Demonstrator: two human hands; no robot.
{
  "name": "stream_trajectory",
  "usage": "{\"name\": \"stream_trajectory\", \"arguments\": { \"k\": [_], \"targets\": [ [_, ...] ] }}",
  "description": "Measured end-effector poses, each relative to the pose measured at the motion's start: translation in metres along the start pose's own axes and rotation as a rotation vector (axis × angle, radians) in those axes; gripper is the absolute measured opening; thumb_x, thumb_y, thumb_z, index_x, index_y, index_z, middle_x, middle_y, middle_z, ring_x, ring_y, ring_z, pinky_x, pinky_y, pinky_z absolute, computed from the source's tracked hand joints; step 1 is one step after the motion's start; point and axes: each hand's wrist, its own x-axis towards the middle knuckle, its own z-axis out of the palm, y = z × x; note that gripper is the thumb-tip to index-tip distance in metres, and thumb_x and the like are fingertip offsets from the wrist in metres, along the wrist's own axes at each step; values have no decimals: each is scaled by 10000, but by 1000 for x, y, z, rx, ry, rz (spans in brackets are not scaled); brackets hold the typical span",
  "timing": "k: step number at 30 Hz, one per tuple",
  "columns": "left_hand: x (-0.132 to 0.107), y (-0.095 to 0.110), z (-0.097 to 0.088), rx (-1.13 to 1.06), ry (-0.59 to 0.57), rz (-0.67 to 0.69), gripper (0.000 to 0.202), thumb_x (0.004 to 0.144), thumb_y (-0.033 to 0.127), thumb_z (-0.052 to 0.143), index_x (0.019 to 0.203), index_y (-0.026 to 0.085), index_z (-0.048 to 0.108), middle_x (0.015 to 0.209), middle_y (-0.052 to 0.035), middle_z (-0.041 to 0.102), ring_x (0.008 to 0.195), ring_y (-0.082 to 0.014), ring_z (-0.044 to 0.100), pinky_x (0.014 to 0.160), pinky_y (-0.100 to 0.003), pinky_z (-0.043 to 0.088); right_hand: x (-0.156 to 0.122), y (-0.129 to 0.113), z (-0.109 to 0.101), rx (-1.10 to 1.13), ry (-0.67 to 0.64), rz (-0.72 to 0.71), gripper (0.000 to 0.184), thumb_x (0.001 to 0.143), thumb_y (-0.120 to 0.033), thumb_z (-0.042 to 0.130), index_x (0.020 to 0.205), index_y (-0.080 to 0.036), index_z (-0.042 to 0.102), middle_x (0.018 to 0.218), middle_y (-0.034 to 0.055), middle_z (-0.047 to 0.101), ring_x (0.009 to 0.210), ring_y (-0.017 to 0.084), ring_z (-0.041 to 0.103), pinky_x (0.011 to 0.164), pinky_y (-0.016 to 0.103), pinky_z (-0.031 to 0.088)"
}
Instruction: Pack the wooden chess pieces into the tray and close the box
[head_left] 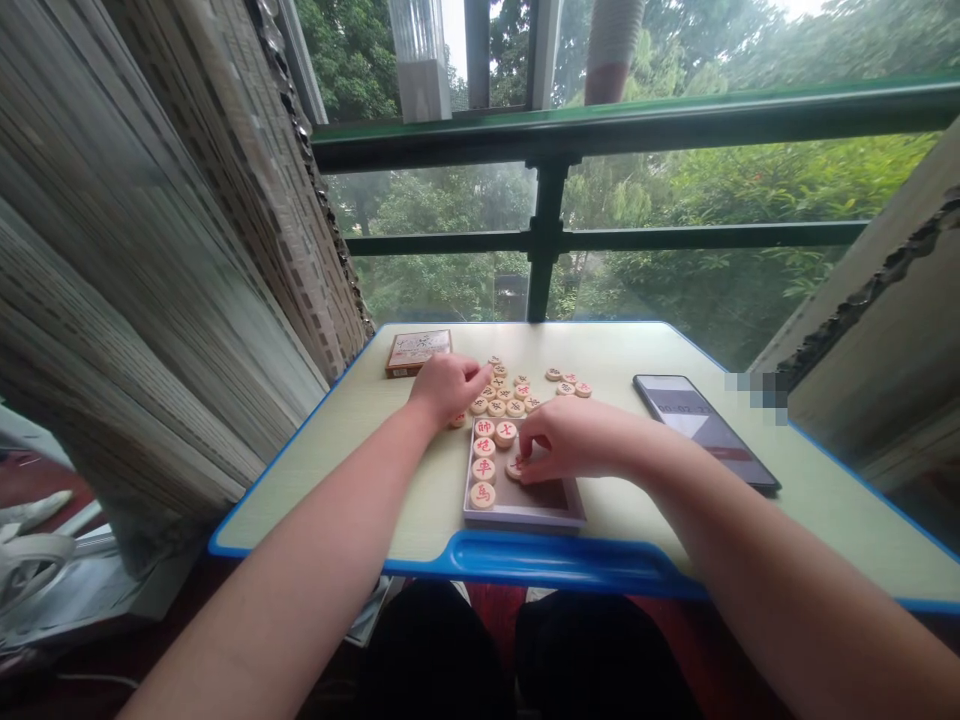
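A shallow open box (pixel 544 515) stands near the table's front edge. Down its left side runs a column of round wooden Chinese chess pieces (pixel 483 469) with red characters, and another red piece (pixel 505 433) lies beside the top one. Inside the box, my right hand (pixel 566 438) pinches a Chinese chess piece (pixel 514 467) with a red mark, partly covered by the fingers. My left hand (pixel 450 385) is closed at the left edge of a loose pile of Chinese chess pieces (pixel 504 395) behind the box; what its fingertips hold is hidden.
A small group of pieces (pixel 568 384) lies right of the pile. The box lid (pixel 420 348) with a printed picture sits at the back left. A phone (pixel 705 430) lies on the right of the blue-edged table (pixel 322 430). Curtains and a green window rail surround it.
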Motion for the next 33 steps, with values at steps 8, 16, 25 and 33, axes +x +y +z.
{"name": "stream_trajectory", "arguments": {
  "k": [8,16,25,33],
  "targets": [
    [0,-1,-1,8,20,-11,437,780,399,455,413,168,398,404,15,394,457,-94,310,522,-261,254,4,3,3,-29,72,-5,273,692,-477,604,749,-219,675,684,26,639,582,135,520,490,234,287],
    [0,0,-2,12,9,-10,434,780,392,455,411,169,412,405,14,407,461,-96,316,522,-261,261,9,-1,5,-54,109,51,315,680,-521,602,709,-212,655,701,32,640,568,133,503,480,242,269],
    [0,1,-2,7,14,-1,424,774,377,447,411,170,378,406,16,392,458,-93,314,519,-260,258,6,-2,2,-47,104,33,309,672,-512,598,752,-218,652,751,32,648,636,151,532,518,241,306],
    [1,1,-2,2,4,-8,390,744,329,457,408,172,336,388,30,323,447,-86,284,510,-259,250,10,0,7,-45,107,13,259,683,-454,594,734,-207,653,726,38,643,598,136,513,490,235,281]
  ]
}}
